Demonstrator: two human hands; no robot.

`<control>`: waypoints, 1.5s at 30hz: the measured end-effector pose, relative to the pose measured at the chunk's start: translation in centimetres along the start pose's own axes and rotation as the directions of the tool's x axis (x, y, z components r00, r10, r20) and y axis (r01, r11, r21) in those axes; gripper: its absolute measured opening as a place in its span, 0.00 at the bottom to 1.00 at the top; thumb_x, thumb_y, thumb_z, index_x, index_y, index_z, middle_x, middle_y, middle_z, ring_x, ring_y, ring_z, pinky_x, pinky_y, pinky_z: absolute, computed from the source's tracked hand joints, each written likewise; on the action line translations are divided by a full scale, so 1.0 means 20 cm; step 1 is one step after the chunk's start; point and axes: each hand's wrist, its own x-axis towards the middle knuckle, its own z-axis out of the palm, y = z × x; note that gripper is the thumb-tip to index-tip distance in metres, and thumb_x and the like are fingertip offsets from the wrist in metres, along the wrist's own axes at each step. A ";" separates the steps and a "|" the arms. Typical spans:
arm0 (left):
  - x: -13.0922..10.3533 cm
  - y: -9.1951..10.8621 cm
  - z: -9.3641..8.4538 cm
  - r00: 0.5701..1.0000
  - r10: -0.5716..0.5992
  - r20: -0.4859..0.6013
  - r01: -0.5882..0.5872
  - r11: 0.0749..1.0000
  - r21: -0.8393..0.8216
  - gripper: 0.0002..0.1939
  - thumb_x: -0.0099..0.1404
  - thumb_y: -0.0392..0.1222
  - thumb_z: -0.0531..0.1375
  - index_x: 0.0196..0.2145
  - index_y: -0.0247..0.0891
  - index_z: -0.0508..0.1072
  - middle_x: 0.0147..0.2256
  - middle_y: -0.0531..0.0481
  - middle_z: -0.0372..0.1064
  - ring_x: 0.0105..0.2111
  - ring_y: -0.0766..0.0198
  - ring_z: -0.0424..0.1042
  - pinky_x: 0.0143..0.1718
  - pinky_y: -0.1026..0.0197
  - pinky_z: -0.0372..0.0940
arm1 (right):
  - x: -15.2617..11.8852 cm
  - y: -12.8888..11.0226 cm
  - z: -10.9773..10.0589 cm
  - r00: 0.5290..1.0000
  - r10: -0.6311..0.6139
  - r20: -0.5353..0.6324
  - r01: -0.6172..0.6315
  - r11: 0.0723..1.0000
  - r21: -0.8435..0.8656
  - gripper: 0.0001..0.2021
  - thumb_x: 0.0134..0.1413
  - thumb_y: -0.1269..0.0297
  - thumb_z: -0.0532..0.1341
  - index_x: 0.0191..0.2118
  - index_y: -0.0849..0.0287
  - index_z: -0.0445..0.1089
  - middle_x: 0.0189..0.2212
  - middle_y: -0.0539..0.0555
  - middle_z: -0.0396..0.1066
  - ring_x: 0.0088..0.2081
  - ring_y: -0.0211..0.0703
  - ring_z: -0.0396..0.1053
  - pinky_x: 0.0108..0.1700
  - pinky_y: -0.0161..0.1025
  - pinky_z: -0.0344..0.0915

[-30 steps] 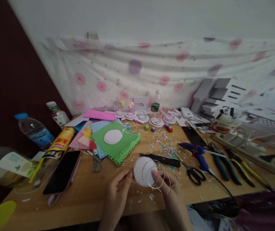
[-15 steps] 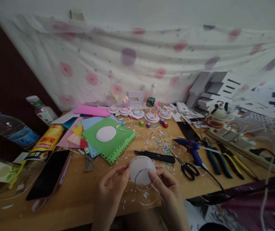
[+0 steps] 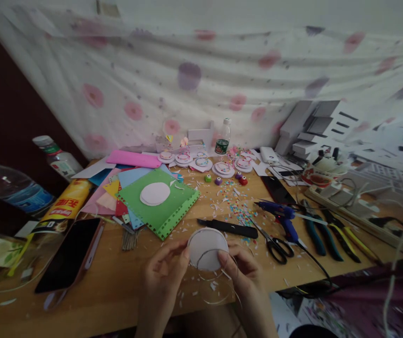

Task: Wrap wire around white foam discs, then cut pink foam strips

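Between my two hands, above the front of the table, is a white paper disc [image 3: 205, 244]. My left hand [image 3: 166, 265] pinches its left edge between thumb and fingers. My right hand [image 3: 244, 270] grips the right edge, its thumb lying on the disc's face. A thin wire [image 3: 213, 303] curls in loops over the lower part of the disc and hangs below it; it runs by my right thumb. Just beyond the disc lies a black craft knife [image 3: 233, 228]. Scissors [image 3: 275, 246] with black handles rest to the right of my right hand.
A blue glue gun [image 3: 281, 216] and pliers [image 3: 316, 234] lie at right, near a power strip [image 3: 356, 216]. Left are green paper [image 3: 159, 216] bearing white discs, a phone [image 3: 69, 256] and bottles. Decorated white discs [image 3: 223, 170] stand at the back among scattered beads and scraps.
The view has shifted very slightly. Both hands keep the same hold on the disc, and the wire loops have moved only a little.
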 end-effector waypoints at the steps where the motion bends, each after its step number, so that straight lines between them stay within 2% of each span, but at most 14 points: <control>1: 0.00 0.00 0.00 1.000 -0.007 0.008 0.008 1.000 -0.015 0.07 0.47 0.41 0.72 0.28 0.43 0.83 0.30 0.52 0.83 0.33 0.61 0.80 0.36 0.66 0.74 | 0.00 0.00 0.00 1.000 -0.002 -0.008 0.002 1.000 0.011 0.13 0.53 0.52 0.71 0.25 0.54 0.76 0.32 0.51 0.70 0.37 0.45 0.66 0.41 0.38 0.62; 6: 0.01 0.00 0.01 0.994 -0.054 0.094 0.065 0.992 -0.111 0.13 0.47 0.41 0.73 0.33 0.40 0.83 0.32 0.48 0.83 0.34 0.58 0.81 0.36 0.64 0.74 | 0.00 0.02 0.01 0.999 -0.005 -0.033 0.007 0.998 0.062 0.13 0.52 0.52 0.71 0.24 0.54 0.77 0.28 0.49 0.69 0.33 0.43 0.64 0.38 0.37 0.62; 10: 0.01 -0.01 0.00 0.990 -0.085 0.112 0.103 0.981 -0.165 0.17 0.46 0.40 0.74 0.36 0.39 0.83 0.27 0.51 0.80 0.29 0.64 0.78 0.32 0.68 0.71 | 0.00 0.01 0.01 0.999 -0.001 -0.035 0.004 0.998 0.063 0.14 0.52 0.52 0.71 0.23 0.55 0.76 0.28 0.50 0.70 0.32 0.43 0.65 0.37 0.37 0.63; 15: 0.03 -0.03 -0.03 0.989 -0.071 0.127 0.092 0.982 -0.165 0.20 0.49 0.40 0.73 0.42 0.38 0.81 0.24 0.54 0.76 0.26 0.68 0.74 0.31 0.70 0.67 | -0.01 0.00 0.02 0.999 0.014 -0.039 -0.014 1.000 0.010 0.15 0.52 0.51 0.71 0.23 0.55 0.76 0.25 0.50 0.70 0.29 0.42 0.64 0.36 0.38 0.64; 21: 0.04 -0.04 -0.03 0.980 -0.084 0.182 0.112 0.982 -0.152 0.24 0.51 0.42 0.71 0.47 0.36 0.76 0.29 0.50 0.78 0.32 0.60 0.77 0.35 0.63 0.69 | 0.00 0.01 0.03 0.997 0.036 -0.066 -0.030 0.995 0.090 0.15 0.50 0.52 0.72 0.22 0.55 0.76 0.28 0.51 0.72 0.31 0.43 0.66 0.35 0.38 0.64; 29: 0.01 -0.06 -0.02 0.961 -0.125 0.246 0.170 0.970 -0.171 0.26 0.51 0.42 0.71 0.48 0.36 0.76 0.32 0.47 0.80 0.33 0.58 0.79 0.38 0.61 0.70 | 0.00 0.05 0.02 0.992 0.099 -0.080 -0.082 0.977 0.197 0.13 0.48 0.52 0.74 0.24 0.55 0.78 0.24 0.50 0.71 0.28 0.41 0.65 0.33 0.37 0.64; 33: 0.00 -0.07 -0.02 0.962 -0.107 0.250 0.161 0.965 -0.206 0.24 0.53 0.40 0.70 0.49 0.36 0.76 0.30 0.50 0.79 0.32 0.61 0.77 0.38 0.63 0.69 | -0.02 0.04 0.03 0.994 0.084 -0.073 -0.066 0.973 0.222 0.12 0.49 0.54 0.74 0.24 0.54 0.78 0.27 0.50 0.73 0.30 0.42 0.66 0.36 0.37 0.66; 38: -0.01 -0.09 -0.03 0.957 -0.103 0.272 0.168 0.959 -0.227 0.24 0.54 0.39 0.69 0.50 0.37 0.76 0.30 0.52 0.77 0.33 0.61 0.76 0.39 0.62 0.68 | -0.04 0.02 0.04 0.993 0.092 -0.079 -0.072 0.970 0.231 0.13 0.47 0.54 0.74 0.22 0.55 0.77 0.25 0.50 0.71 0.29 0.42 0.66 0.35 0.38 0.66; 42: -0.03 -0.08 -0.04 0.946 -0.117 0.302 0.191 0.954 -0.229 0.26 0.54 0.40 0.71 0.51 0.38 0.75 0.34 0.49 0.79 0.34 0.59 0.77 0.38 0.61 0.68 | -0.06 0.01 0.06 0.986 0.121 -0.116 -0.082 0.953 0.292 0.14 0.47 0.54 0.74 0.22 0.55 0.76 0.23 0.49 0.71 0.28 0.41 0.66 0.35 0.37 0.64; 45: -0.05 -0.07 -0.04 0.944 -0.098 0.314 0.175 0.958 -0.226 0.26 0.52 0.41 0.71 0.50 0.37 0.75 0.36 0.47 0.80 0.36 0.58 0.77 0.38 0.61 0.68 | -0.07 0.01 0.07 0.981 0.110 -0.161 -0.054 0.946 0.319 0.14 0.44 0.53 0.75 0.22 0.55 0.75 0.22 0.48 0.71 0.28 0.40 0.65 0.35 0.37 0.63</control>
